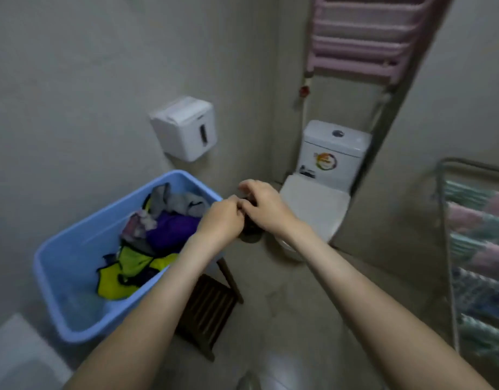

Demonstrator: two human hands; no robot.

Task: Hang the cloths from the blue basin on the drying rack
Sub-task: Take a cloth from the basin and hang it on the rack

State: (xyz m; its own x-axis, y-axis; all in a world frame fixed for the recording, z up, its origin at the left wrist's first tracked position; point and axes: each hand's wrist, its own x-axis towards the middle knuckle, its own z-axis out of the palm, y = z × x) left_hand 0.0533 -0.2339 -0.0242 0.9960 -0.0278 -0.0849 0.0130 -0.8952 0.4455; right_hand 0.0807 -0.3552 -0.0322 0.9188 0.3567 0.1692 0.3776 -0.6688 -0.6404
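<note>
Both hands hold a small dark cloth beside the basin.
The left hand (223, 220) and right hand (265, 206) are curled and pinch the dark cloth (249, 230) between them, just right of the blue basin (71, 277), where more cloths (169, 229) lie. It is better to spread it flat first; the drying rack (445, 249) at the right is already quite full.

Cramped little bathroom corner
White toilet (316, 204), wall paper dispenser (186, 128), pink radiator (361, 38) up top, dark slatted stool (209, 308).
</note>
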